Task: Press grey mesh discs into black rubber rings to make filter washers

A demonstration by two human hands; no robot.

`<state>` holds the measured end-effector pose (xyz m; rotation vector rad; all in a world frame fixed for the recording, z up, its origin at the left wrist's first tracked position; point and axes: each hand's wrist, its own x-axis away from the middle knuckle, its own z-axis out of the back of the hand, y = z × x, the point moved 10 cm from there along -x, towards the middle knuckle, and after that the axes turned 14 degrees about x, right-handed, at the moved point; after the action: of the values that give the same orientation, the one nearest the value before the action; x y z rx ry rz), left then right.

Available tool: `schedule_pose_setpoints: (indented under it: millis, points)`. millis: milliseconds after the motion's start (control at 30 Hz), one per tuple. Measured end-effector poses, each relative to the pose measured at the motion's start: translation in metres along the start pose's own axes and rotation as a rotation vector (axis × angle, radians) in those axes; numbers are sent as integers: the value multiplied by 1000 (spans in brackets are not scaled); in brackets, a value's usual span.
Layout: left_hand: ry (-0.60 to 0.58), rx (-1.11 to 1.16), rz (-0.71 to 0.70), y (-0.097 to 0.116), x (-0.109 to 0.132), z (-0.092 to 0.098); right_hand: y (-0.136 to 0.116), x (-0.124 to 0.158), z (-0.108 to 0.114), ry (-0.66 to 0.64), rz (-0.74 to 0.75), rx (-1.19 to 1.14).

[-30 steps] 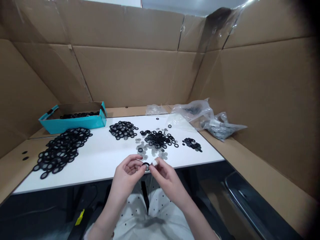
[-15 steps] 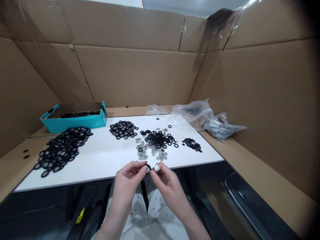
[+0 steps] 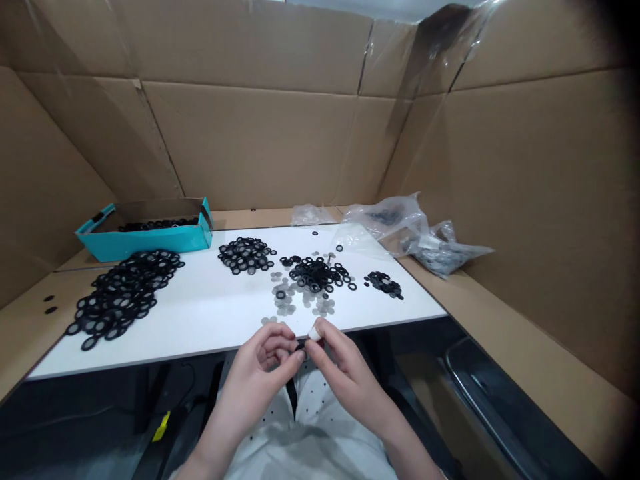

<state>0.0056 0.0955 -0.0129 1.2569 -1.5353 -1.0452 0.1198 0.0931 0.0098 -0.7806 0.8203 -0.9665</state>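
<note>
Pinching a black rubber ring (image 3: pixel 301 347), mostly hidden, between closed left hand (image 3: pixel 255 380) and right hand (image 3: pixel 350 383) at the counter's near edge (image 3: pixel 150 363); a fingertip slip could drop it among loose gray discs (image 3: pixel 283 304).

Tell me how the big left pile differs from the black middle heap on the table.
The big left pile is wider than the middle heap. The left pile's rings show grey centres; the middle heap's rings have open centres. Both are black rings lying on the white table.

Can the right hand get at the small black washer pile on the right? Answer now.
Probably yes: only white tabletop lies between the right hand and the small black washer pile.
</note>
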Motion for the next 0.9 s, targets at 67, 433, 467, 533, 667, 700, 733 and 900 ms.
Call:
schedule_pose_setpoints:
  millis: [67, 433, 467, 533, 667, 700, 733, 900]
  points:
    - [38, -29, -18, 0, 0, 4, -1, 1, 2, 46, 11, 27]
    - [-27, 9, 10, -7, 4, 6, 7, 3, -10, -71, 1, 57]
    - [-29, 13, 17, -8, 4, 6, 6, 2, -11, -86, 7, 85]
    - [-41, 18, 31, -11, 3, 4, 2, 2, -12, -110, 27, 134]
    - [-61, -29, 52, -16, 1, 0, -7, 1, -8, -72, 100, 225]
    - [-48, -45, 48, -16, 1, 2, -9, 0, -6, -52, 117, 251]
    - [-32, -55, 40, -16, 0, 3, -11, 1, -5, -38, 129, 276]
    - [24, 21, 21, -13, 1, 11, -5, 4, -8, -63, 55, 210]
